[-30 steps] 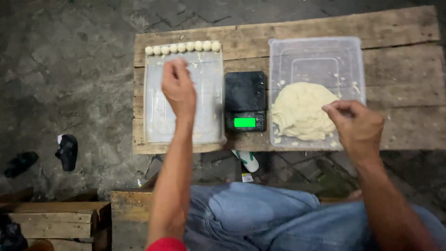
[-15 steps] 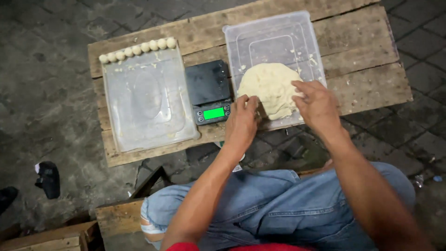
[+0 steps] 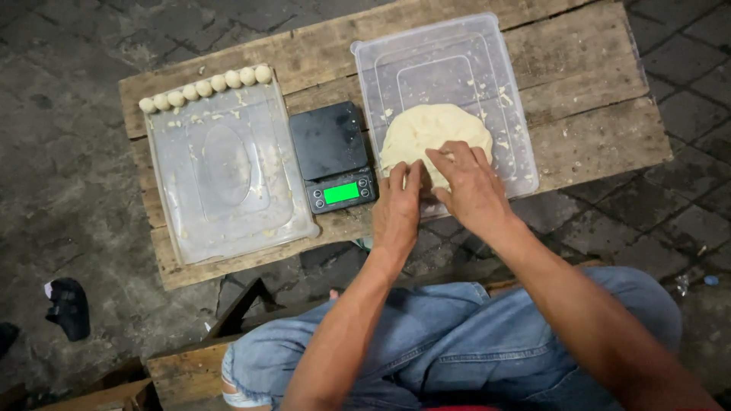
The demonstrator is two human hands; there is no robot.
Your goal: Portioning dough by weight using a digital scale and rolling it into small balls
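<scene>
A big pale lump of dough (image 3: pixel 435 129) lies in a clear plastic tub (image 3: pixel 487 61) at the right of a low wooden table (image 3: pixel 594 129). My left hand (image 3: pixel 397 209) and my right hand (image 3: pixel 468 186) both rest on the near edge of the dough, fingers pressing into it. A black digital scale (image 3: pixel 331 156) with a lit green display stands just left of my hands. Further left a clear plastic tray (image 3: pixel 228 175) carries a row of several small dough balls (image 3: pixel 204 88) along its far edge.
The table stands on grey paving. My knees in blue jeans (image 3: pixel 457 342) are right below the table's near edge. A black sandal (image 3: pixel 68 306) lies on the ground at the lower left. Wooden planks (image 3: pixel 183 373) sit beside my left leg.
My left hand has moved from the left tray across to the dough lump, joining the right hand there. The view has shifted so the table sits more to the left.
</scene>
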